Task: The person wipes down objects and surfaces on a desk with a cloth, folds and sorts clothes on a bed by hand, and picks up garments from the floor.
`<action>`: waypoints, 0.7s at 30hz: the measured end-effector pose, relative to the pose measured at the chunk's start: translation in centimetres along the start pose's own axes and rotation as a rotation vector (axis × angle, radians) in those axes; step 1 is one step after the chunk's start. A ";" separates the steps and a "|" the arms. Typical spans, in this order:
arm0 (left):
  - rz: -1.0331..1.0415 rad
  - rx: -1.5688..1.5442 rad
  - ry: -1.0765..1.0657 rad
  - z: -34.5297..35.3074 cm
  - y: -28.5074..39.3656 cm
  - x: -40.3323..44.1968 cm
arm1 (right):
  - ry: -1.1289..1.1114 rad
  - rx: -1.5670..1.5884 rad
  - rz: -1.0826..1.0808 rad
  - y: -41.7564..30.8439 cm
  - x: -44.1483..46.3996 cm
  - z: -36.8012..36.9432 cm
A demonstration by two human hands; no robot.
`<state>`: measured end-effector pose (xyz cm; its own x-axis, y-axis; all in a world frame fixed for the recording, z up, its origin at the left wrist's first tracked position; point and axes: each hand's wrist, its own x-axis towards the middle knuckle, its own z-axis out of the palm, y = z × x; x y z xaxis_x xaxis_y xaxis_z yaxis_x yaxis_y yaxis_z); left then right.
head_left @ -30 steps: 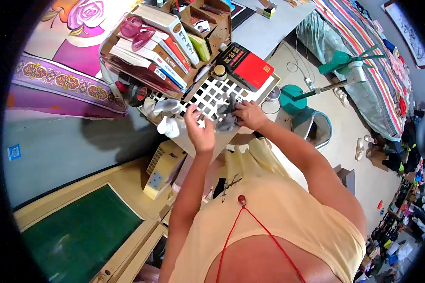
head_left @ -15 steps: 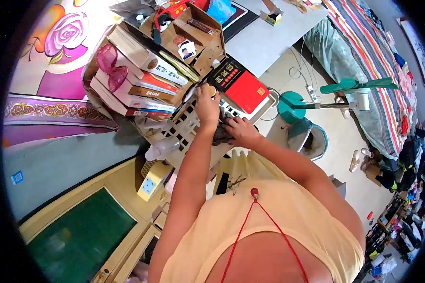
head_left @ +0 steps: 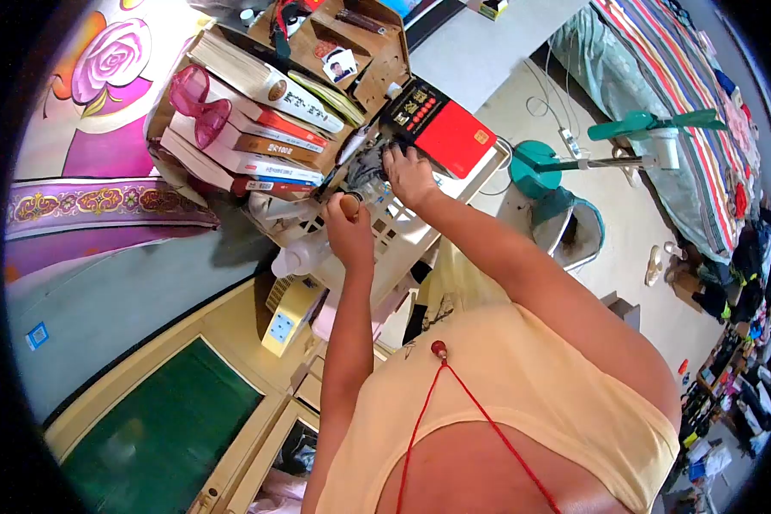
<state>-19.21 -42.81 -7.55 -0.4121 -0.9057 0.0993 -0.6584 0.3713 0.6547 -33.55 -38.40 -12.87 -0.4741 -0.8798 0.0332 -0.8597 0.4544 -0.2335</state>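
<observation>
My left hand (head_left: 349, 237) is closed around a small object with a round brown top (head_left: 349, 206); the rest of it is hidden by my fingers. It is over the front left part of a white slotted rack (head_left: 381, 240). My right hand (head_left: 413, 177) has its bent fingers on a crumpled dark grey cloth (head_left: 370, 163), at the back of the rack between the books and a red and black box (head_left: 445, 137). Some clear, shiny items lie between my two hands, too small to make out.
Left of the rack, a holder carries several books (head_left: 274, 141) with pink glasses (head_left: 201, 107) on top. Behind is a brown compartment organiser (head_left: 377, 51). A whitish translucent bottle (head_left: 295, 257) lies by the rack's left edge. A green fan (head_left: 535, 167) and a bin (head_left: 574, 231) stand right.
My left hand has drawn back toward me and left with the brown-topped object. My right hand has moved the grey cloth from the rack's front to its back.
</observation>
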 end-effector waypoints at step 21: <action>0.049 -0.207 -0.252 0.8 -1.4 0.4 | -0.239 -0.150 -0.070 1.1 0.4 -0.7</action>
<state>-18.95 -43.49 -9.03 -0.5998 -0.7993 -0.0370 -0.5025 0.3403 0.7948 -34.88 -38.17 -12.44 -0.3696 -0.9095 -0.1902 -0.9157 0.3913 -0.0920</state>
